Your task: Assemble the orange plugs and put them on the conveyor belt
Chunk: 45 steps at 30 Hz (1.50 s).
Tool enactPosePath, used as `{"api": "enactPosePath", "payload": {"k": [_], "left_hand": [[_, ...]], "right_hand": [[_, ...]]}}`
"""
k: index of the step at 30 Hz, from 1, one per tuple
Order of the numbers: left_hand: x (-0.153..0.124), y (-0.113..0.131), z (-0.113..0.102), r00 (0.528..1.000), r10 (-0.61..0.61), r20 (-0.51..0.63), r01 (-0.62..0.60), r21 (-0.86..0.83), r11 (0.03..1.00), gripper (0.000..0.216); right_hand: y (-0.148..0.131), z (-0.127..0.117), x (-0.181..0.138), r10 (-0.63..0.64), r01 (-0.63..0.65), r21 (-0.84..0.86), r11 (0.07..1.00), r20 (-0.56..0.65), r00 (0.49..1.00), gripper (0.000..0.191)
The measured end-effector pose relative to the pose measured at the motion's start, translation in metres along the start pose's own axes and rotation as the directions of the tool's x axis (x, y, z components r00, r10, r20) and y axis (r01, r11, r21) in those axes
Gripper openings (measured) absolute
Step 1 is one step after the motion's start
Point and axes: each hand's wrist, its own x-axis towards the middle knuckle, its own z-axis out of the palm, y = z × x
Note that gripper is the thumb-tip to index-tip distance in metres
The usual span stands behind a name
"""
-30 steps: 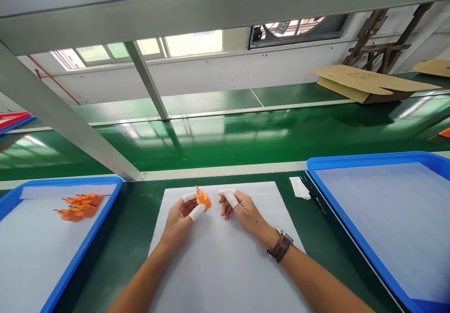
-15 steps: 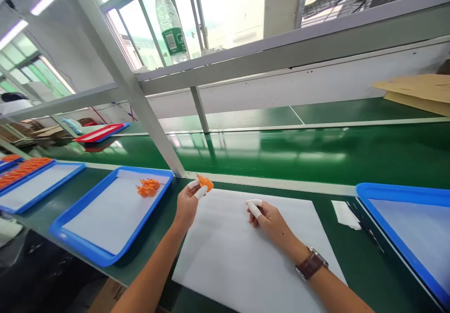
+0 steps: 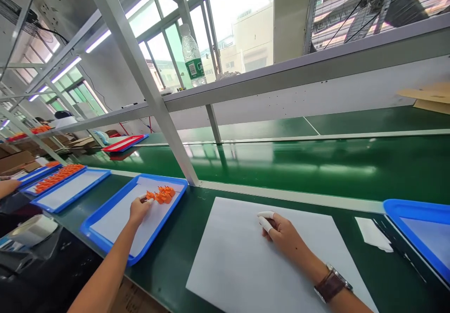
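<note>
Nearest, the right hand rests on the white sheet, with a brown watch at its wrist. Its fingers are loosely curled around nothing, and the 2 capped fingertips lie on the paper. 1 second ago both hands met over this sheet, the left pinching a single orange part just left of these fingertips. Since then the right hand has hardly moved and has only parted from the other.

The left hand has swung out leftward, well apart from the right, and now lies inside the blue tray. Its capped fingertips touch the near edge of the pile of orange parts, so the part it carried has arrived at the pile. I cannot tell whether the fingers still pinch it or have let go, because the tips and the pieces run together at this size.

Beyond the fingers runs the green belt. To the right of the right hand lie a white slip and a second blue tray. Farther left of the left hand, more trays hold orange rows, and another person's hand shows at the edge. A bottle stands on the upper rail.
</note>
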Motion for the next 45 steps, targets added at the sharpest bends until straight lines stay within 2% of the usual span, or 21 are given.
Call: {"api": "enactPosePath", "payload": {"k": [3,6,10,14,16,18,21,23,26,29,31,33,35,38,41,45], "left_hand": [[0.006,-0.009,0.008,0.997,-0.032,0.077,0.032,-0.004,0.999,0.028],[0.008,-0.008,0.012,0.989,-0.044,0.139,0.047,-0.020,0.999,0.033],[0.003,0.002,0.012,0.990,-0.013,0.140,0.019,-0.037,0.999,0.038],[-0.010,0.023,0.015,0.994,0.113,0.002,-0.113,-0.069,0.991,0.049],[-0.023,0.041,0.026,0.976,0.217,-0.036,-0.220,-0.107,0.970,0.053],[-0.044,0.062,0.044,0.948,0.319,-0.015,-0.317,-0.167,0.934,0.049],[-0.096,0.096,0.085,0.881,0.456,0.125,-0.393,-0.345,0.853,0.040],[-0.140,0.114,0.116,0.801,0.521,0.295,-0.355,-0.468,0.810,0.036],[-0.206,0.123,0.166,0.622,0.539,0.568,-0.210,-0.541,0.814,0.032],[-0.259,0.117,0.214,0.420,0.475,0.773,-0.043,-0.506,0.862,0.027],[-0.281,0.112,0.240,0.340,0.420,0.842,0.064,-0.466,0.882,0.026],[-0.293,0.108,0.258,0.310,0.389,0.867,0.137,-0.446,0.885,0.026],[-0.296,0.106,0.266,0.310,0.381,0.871,0.165,-0.444,0.881,0.025],[-0.290,0.102,0.266,0.301,0.327,0.896,0.237,-0.403,0.884,0.023],[-0.282,0.096,0.264,0.272,0.271,0.923,0.314,-0.351,0.882,0.024],[-0.280,0.089,0.266,0.254,0.274,0.928,0.347,-0.352,0.869,0.028]], "right_hand": [[0.002,0.001,0.001,0.011,-0.012,-0.007,1.000,-0.005,1.000,0.040],[0.003,0.001,0.002,0.018,-0.018,-0.014,1.000,0.009,1.000,0.039],[0.003,0.001,0.003,0.020,-0.020,0.001,1.000,-0.008,1.000,0.037],[0.002,0.001,0.002,0.000,0.000,0.006,1.000,-0.004,1.000,0.036],[0.000,0.001,0.002,-0.016,0.016,-0.001,1.000,0.002,1.000,0.034],[-0.002,0.001,0.002,-0.044,0.044,-0.012,0.999,0.001,0.999,0.030],[-0.005,0.001,0.000,-0.115,0.115,-0.028,0.993,-0.007,0.993,0.025],[-0.008,0.002,-0.002,-0.173,0.172,-0.048,0.984,-0.014,0.985,0.021],[-0.010,0.003,-0.003,-0.244,0.240,-0.109,0.965,-0.026,0.969,0.018],[-0.008,0.005,0.000,-0.261,0.254,-0.133,0.958,-0.042,0.964,0.016],[-0.004,0.006,0.004,-0.255,0.247,-0.118,0.962,-0.055,0.965,0.014],[0.000,0.007,0.007,-0.241,0.232,-0.116,0.966,-0.072,0.968,0.011],[0.002,0.008,0.009,-0.219,0.208,-0.123,0.970,-0.090,0.972,0.009],[0.000,0.008,0.010,-0.184,0.174,-0.109,0.979,-0.089,0.979,0.009],[-0.006,0.006,0.008,-0.151,0.145,-0.073,0.987,-0.085,0.985,0.013],[-0.007,0.005,0.007,-0.058,0.058,0.008,0.998,-0.056,0.997,0.016]]}}
